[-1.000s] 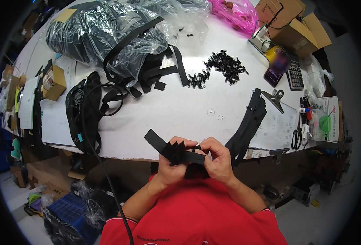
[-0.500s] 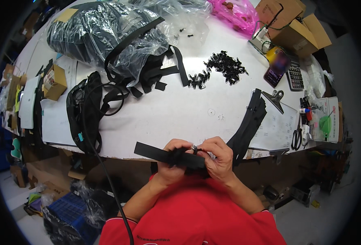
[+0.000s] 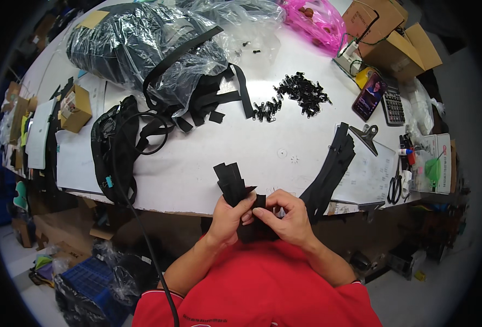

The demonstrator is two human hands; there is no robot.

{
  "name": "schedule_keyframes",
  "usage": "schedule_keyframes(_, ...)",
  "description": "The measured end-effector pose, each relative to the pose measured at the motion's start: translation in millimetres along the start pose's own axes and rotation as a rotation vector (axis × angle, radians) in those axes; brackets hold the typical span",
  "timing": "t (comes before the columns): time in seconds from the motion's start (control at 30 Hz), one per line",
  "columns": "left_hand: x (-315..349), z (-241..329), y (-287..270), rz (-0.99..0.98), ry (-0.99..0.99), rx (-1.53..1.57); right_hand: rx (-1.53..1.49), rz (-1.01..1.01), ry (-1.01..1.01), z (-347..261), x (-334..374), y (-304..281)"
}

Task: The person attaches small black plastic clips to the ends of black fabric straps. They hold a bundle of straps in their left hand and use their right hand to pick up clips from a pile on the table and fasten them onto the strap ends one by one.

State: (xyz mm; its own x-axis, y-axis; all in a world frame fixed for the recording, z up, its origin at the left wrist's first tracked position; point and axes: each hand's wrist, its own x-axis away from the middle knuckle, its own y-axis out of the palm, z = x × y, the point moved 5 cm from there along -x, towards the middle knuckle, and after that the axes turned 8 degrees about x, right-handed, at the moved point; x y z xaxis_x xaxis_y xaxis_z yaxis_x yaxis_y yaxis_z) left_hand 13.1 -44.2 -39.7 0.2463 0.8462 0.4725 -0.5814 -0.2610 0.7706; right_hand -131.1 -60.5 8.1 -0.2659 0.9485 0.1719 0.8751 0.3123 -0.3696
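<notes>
Close to my body, at the table's near edge, my left hand (image 3: 228,219) is closed round a bundle of short black zipper strips (image 3: 232,182), whose ends fan out above the fist. Between the two hands stands the end of another black strip (image 3: 260,201). My right hand (image 3: 289,218) pinches this strip with thumb and fingertips. The lower part of the strips is hard to make out against the dark below the table. To the right lies a stack of long black zipper strips (image 3: 328,169), and farther off sits a pile of small black zipper sliders (image 3: 304,94).
A large plastic-wrapped dark bundle (image 3: 143,46) fills the far left, with black straps beside it. A black bag (image 3: 110,152) and a cable lie at left. On the right are a clipboard (image 3: 366,169), scissors (image 3: 395,188), a phone (image 3: 369,97), a calculator (image 3: 394,109) and a cardboard box (image 3: 399,52).
The strips in my left hand have swung from lying crosswise to pointing up and away. My right hand has shifted slightly, its fingers now at a strip's upper end. The phone screen is now clearer.
</notes>
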Motion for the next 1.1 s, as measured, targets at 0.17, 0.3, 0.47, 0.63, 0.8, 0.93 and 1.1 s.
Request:
schedule_keyframes(0.17,-2.4,2.5,-3.2,0.018,-0.001,0.022,-0.082,-0.035,0.094,9.8,14.7,14.1)
schedule_keyframes(0.3,-4.0,3.9,-0.6,0.015,0.015,0.007,-0.189,-0.003,0.132,11.1,12.7,11.2)
schedule_keyframes(0.47,5.0,6.6,-4.0,-0.035,0.071,-0.343,-0.103,0.016,0.017,4.0,8.1,-0.9)
schedule_keyframes(0.63,12.7,20.4,9.2,0.036,0.144,-0.273,-0.208,-0.056,0.015,6.0,7.2,9.9)
schedule_keyframes(0.8,16.7,22.2,-1.7,-0.044,0.345,-0.506,-0.167,-0.088,0.003,0.0,5.3,5.6)
schedule_keyframes(0.93,16.2,28.8,10.2,0.086,0.504,-0.373,-0.209,-0.148,0.059,-2.4,8.7,12.5)
schedule_keyframes(1.1,13.1,38.3,6.0,-0.014,0.561,-0.514,-0.264,-0.191,0.032,-1.9,14.8,14.1)
